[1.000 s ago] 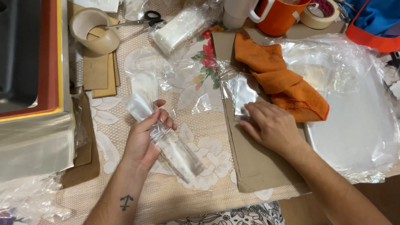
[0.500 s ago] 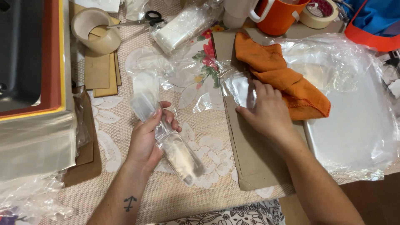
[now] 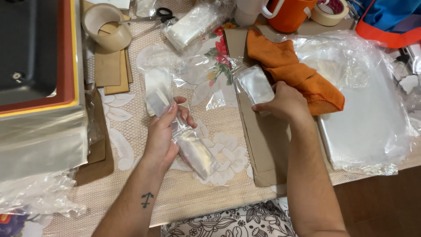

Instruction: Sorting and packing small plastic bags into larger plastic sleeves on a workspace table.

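Mid-bagging: my left hand (image 3: 163, 134) is clamped around the clear sleeve packet (image 3: 190, 147) above the lace tablecloth (image 3: 131, 131), right hand (image 3: 283, 103) fingers closed on the second clear packet (image 3: 254, 83) on the cardboard sheet (image 3: 263, 140); next likely needs both packets brought together

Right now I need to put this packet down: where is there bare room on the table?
Bare cloth lies at the near edge, between the left hand and the cardboard sheet. Crowded: tape roll and scissors at the back, orange rag and plastic bags rightward.
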